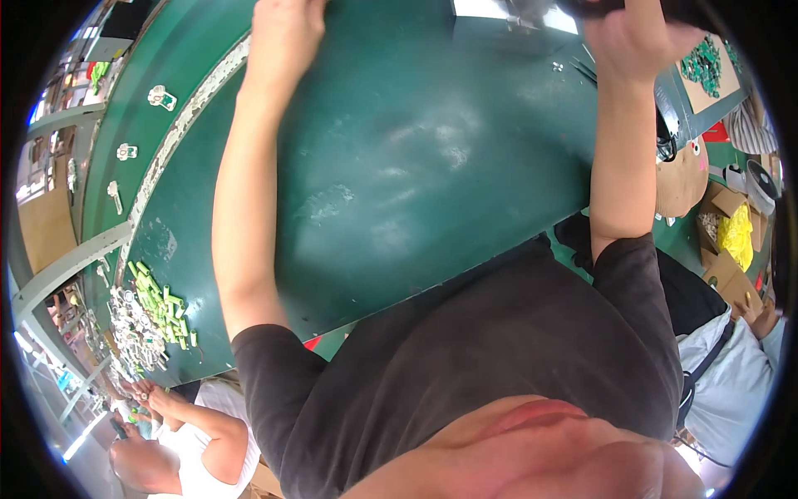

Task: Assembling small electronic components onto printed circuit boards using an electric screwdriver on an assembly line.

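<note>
My left hand (287, 25) reaches over the green tabletop (416, 191) and is cut off by the upper edge, so its fingers are out of sight. At the upper right is my right hand (636, 41), next to a dark object (690, 10) that is only partly in view. One finger points upward across that object and another sticks out to the right; whether the hand grips it is unclear. Between the hands, a shiny, bright-reflecting panel (519, 18) lies at the far edge. Thin dark tools (585, 73) and tiny metallic bits (558, 66) lie beside my right wrist.
Small white parts (163, 98) sit on a green strip beyond a worn curved rail (170, 141). Green cylinders (162, 303) and whitish parts (137, 333) form piles near a co-worker (199, 441). Rightward are a tray of green pieces (702, 71), cardboard boxes (727, 283) and another person (723, 382).
</note>
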